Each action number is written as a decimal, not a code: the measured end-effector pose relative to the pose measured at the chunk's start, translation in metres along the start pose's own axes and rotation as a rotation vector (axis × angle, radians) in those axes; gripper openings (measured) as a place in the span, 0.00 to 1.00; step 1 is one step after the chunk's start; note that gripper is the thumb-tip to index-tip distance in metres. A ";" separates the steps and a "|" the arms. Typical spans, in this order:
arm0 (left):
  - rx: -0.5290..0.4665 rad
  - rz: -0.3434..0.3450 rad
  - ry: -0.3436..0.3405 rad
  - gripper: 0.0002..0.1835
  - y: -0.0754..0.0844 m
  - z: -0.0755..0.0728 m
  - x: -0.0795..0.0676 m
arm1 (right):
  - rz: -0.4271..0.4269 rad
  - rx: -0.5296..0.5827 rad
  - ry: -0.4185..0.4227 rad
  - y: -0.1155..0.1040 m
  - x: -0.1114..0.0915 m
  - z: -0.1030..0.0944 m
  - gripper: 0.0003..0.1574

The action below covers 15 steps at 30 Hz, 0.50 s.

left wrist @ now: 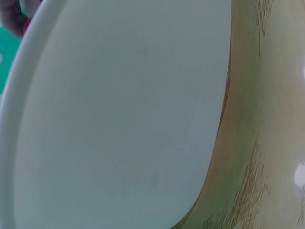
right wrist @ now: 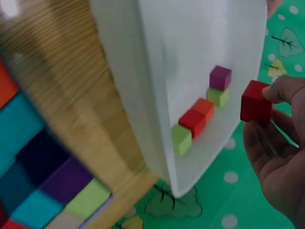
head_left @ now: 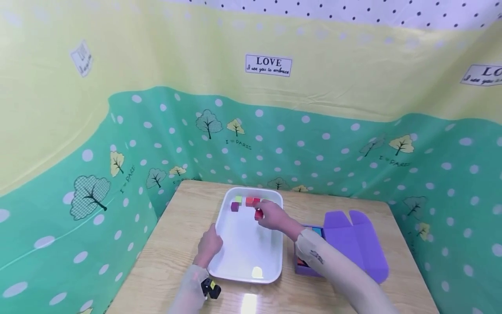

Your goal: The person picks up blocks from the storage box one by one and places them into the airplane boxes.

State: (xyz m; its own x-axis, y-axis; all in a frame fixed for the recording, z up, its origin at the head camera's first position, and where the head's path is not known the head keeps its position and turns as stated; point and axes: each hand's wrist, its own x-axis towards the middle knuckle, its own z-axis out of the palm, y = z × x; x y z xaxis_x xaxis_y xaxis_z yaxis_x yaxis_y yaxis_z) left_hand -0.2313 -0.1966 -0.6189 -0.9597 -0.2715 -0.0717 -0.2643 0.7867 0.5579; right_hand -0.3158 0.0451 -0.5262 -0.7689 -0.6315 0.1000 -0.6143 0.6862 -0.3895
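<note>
My right hand (head_left: pixel 271 215) pinches a red cube (right wrist: pixel 256 102) between thumb and fingers, above the far part of the white tray (head_left: pixel 247 253). My left hand (head_left: pixel 211 242) grips the left rim of the tray; its fingertips are hidden in the head view. Along the far end inside the tray sit a purple cube (right wrist: pixel 220 78), a light green cube (right wrist: pixel 218 97), an orange cube (right wrist: pixel 204 109), another red cube (right wrist: pixel 192 123) and a second light green cube (right wrist: pixel 181 140). The orange and red ones stand side by side.
Right of the tray stands a purple box (head_left: pixel 307 271) with coloured cubes inside, its lid (head_left: pixel 349 246) folded open to the right. My right forearm passes over the box. Patterned green and yellow cloth (head_left: pixel 282 144) hangs around the wooden table (head_left: pixel 168 235).
</note>
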 end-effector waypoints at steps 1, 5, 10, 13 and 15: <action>0.008 0.004 -0.001 0.24 0.000 0.000 0.000 | -0.003 -0.004 -0.001 0.002 -0.008 -0.007 0.18; 0.021 0.012 -0.017 0.25 0.000 0.000 0.000 | 0.013 -0.029 -0.008 0.016 -0.038 -0.029 0.19; 0.019 0.006 -0.026 0.26 0.002 -0.003 0.000 | 0.064 -0.024 0.004 0.037 -0.065 -0.045 0.19; 0.009 -0.003 -0.037 0.27 0.003 -0.005 -0.002 | 0.105 0.000 0.009 0.047 -0.079 -0.051 0.20; 0.004 -0.003 -0.053 0.27 0.005 -0.005 -0.002 | 0.130 0.007 0.012 0.052 -0.089 -0.054 0.20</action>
State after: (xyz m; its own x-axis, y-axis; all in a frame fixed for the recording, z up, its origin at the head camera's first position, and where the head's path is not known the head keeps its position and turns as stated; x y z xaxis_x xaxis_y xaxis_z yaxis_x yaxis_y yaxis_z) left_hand -0.2298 -0.1951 -0.6120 -0.9627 -0.2439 -0.1172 -0.2672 0.7885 0.5540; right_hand -0.2893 0.1568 -0.5056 -0.8439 -0.5332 0.0593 -0.5083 0.7592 -0.4065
